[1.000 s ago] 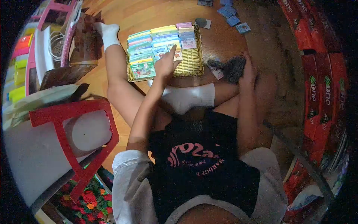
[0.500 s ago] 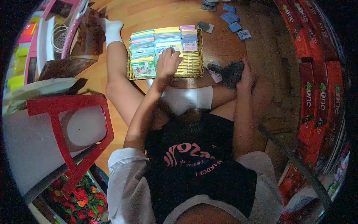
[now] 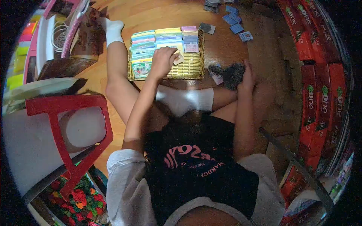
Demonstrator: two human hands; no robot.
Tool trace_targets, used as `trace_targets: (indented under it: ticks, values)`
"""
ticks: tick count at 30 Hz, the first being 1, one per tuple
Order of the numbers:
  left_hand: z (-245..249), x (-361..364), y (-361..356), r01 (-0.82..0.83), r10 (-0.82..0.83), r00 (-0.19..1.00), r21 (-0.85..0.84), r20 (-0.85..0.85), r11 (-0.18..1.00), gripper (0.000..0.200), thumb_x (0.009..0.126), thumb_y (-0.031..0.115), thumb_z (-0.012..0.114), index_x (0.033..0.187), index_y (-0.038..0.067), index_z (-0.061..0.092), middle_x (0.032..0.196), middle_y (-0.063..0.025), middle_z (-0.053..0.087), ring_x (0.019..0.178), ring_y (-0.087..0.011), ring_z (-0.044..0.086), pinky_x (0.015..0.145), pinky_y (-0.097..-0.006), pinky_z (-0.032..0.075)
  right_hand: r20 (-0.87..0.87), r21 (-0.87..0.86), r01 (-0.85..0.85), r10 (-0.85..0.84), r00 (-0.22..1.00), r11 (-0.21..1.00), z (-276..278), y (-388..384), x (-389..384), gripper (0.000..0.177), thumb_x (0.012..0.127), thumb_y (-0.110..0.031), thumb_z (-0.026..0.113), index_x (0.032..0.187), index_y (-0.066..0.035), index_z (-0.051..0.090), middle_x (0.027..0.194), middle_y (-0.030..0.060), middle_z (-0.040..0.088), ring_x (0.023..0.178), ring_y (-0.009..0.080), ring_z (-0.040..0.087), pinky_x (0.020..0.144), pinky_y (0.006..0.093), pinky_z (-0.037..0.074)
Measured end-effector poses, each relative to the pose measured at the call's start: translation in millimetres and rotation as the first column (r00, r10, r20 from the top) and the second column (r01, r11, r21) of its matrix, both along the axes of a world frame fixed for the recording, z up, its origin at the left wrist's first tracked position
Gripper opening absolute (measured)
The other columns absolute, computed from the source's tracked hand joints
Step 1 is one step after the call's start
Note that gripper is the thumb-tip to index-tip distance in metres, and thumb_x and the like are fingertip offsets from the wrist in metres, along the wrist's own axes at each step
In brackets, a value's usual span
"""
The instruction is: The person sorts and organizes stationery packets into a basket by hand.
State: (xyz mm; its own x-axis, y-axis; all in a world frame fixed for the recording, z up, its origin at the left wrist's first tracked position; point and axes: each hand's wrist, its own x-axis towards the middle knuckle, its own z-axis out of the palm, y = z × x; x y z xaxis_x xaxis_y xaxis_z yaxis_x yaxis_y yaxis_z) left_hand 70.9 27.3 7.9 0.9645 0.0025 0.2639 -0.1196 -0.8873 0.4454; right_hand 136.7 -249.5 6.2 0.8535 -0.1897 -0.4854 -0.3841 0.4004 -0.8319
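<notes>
A golden woven basket [image 3: 192,69] stands on the floor before me, holding rows of upright colourful cards [image 3: 141,45]. My left hand [image 3: 164,60] is over its middle, fingers closed on a small pale card [image 3: 178,58] beside the middle row. At the right, my right hand [image 3: 247,77] grips a dark grey fuzzy cloth [image 3: 233,75]; the fingers are partly hidden. Next to the cloth, a light card [image 3: 217,77] lies partly covered by it, close to my folded leg.
Several blue cards [image 3: 233,19] lie scattered on the wooden floor beyond the basket. Red A4 paper packs [image 3: 315,101] are stacked along the right. A red-framed object [image 3: 68,100] and a cardboard box [image 3: 85,41] stand at the left. My white-socked feet [image 3: 113,30] flank the basket.
My left hand has shifted slightly left, and a pale card now shows at its fingers. The right hand and the grey cloth stay nearly in place; the whole view has drifted slightly.
</notes>
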Motion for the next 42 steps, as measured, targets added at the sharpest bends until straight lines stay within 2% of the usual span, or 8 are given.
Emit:
trace_targets:
  ticks: [13,21,25,30,34,38,41,42]
  values:
    - [-6,24,10,0.232,-0.221,0.973,0.304,-0.07,0.924,0.012,0.068,0.017,0.058,0.078,0.01,0.061,0.072,-0.0052,0.055,0.077,-0.0217,0.05,0.068,-0.0342,0.037,-0.04,0.021,-0.016,0.017,0.999,1.0,34,9,-9,0.033,0.077,-0.028,0.055,0.101,-0.005,0.052,0.094,0.0072,0.055,0.083,0.0207,0.055,0.07,0.0313,0.045]
    - [-2,12,-18,0.096,-0.126,0.979,0.185,0.159,0.978,0.018,0.069,0.012,0.054,0.086,0.008,0.058,0.08,-0.0089,0.055,0.079,-0.0245,0.05,0.069,-0.0358,0.038,0.044,0.39,0.049,-0.072,0.996,0.92,-7,-14,5,0.031,0.082,-0.029,0.046,0.101,-0.005,0.051,0.097,0.0089,0.054,0.087,0.0249,0.053,0.076,0.0382,0.043]
    - [25,14,-90,0.117,-0.103,0.927,0.017,-0.361,0.993,0.029,0.072,0.017,0.05,0.1,0.008,0.053,0.102,-0.0123,0.051,0.093,-0.0275,0.048,0.076,-0.0384,0.039,0.002,0.32,0.136,-0.145,0.989,0.938,20,-7,0,0.032,0.083,-0.03,0.044,0.102,-0.005,0.051,0.097,0.0093,0.054,0.087,0.0251,0.053,0.076,0.0387,0.043]
    - [-52,13,-151,0.211,-0.259,0.953,0.273,0.155,0.939,0.032,0.075,0.024,0.048,0.104,0.01,0.05,0.109,-0.0153,0.046,0.095,-0.0306,0.047,0.078,-0.0409,0.039,0.008,0.372,0.207,-0.226,0.974,0.905,24,-14,-1,0.033,0.082,-0.032,0.045,0.101,-0.006,0.051,0.095,0.0095,0.054,0.087,0.025,0.052,0.078,0.0373,0.042]
    - [-73,19,-157,0.213,-0.204,0.974,0.092,-0.102,0.973,0.037,0.074,0.029,0.051,0.108,0.014,0.049,0.106,-0.018,0.046,0.101,-0.034,0.044,0.078,-0.042,0.041,0.036,0.419,0.143,-0.174,0.984,0.897,22,-16,0,0.031,0.082,-0.033,0.045,0.098,-0.006,0.05,0.092,0.0089,0.052,0.083,0.0245,0.052,0.075,0.0387,0.043]
    - [-68,18,-151,0.162,-0.184,0.981,0.275,0.056,0.948,0.038,0.073,0.03,0.053,0.107,0.013,0.049,0.104,-0.0175,0.047,0.096,-0.0329,0.048,0.077,-0.04,0.042,0.059,0.357,0.147,-0.18,0.982,0.923,25,-8,-2,0.033,0.082,-0.036,0.043,0.092,-0.006,0.051,0.085,0.0087,0.054,0.078,0.0257,0.053,0.072,0.0411,0.045]
    - [-44,23,-149,0.146,-0.179,0.959,0.159,0.218,0.976,0.037,0.075,0.032,0.053,0.104,0.009,0.05,0.098,-0.0165,0.051,0.09,-0.0282,0.051,0.075,-0.0373,0.044,0.175,0.386,0.118,-0.198,0.964,0.915,-8,-28,6,0.036,0.082,-0.039,0.04,0.09,-0.007,0.052,0.08,0.0091,0.057,0.071,0.0271,0.055,0.068,0.0422,0.046]
    - [-38,26,-149,0.088,-0.055,0.993,-0.34,0.105,0.936,0.041,0.073,0.03,0.056,0.106,0.008,0.049,0.099,-0.0157,0.05,0.092,-0.0265,0.051,0.073,-0.036,0.044,0.224,0.398,0.112,-0.215,0.951,0.911,-15,-33,7,0.038,0.081,-0.04,0.04,0.094,-0.007,0.052,0.081,0.0097,0.056,0.07,0.0276,0.055,0.069,0.0425,0.046]
